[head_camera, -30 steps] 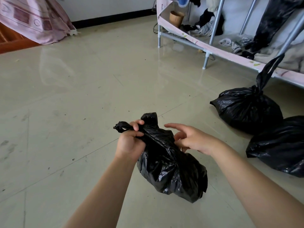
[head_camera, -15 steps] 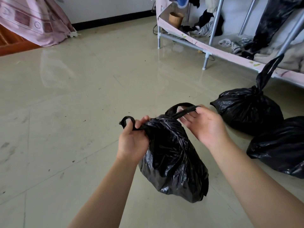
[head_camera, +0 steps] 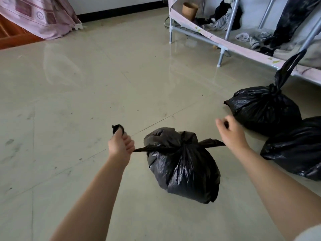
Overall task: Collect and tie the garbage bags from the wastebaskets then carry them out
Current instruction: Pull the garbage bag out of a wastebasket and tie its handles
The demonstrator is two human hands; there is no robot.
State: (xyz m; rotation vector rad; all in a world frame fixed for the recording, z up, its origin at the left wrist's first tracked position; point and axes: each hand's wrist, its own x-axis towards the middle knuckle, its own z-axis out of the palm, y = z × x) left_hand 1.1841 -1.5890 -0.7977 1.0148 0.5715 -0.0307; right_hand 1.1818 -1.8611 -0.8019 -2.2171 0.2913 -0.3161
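Though pulled apart, both fists' fingers curled round bag handles.

Knotted black garbage bag, handles outstretched

Everything trash-related here is showing up glossy black: the garbage bag in the middle, the tied bag on the right and the third bag at the edge, all catching grey-white highlights. The floor is looking pale greenish-beige with thin darker tile lines and little dark specks. A pink cloth with maroon squares and stripes is hanging top left. The rack is showing silver-grey poles and a pink floral trim, and the cup is looking tan.
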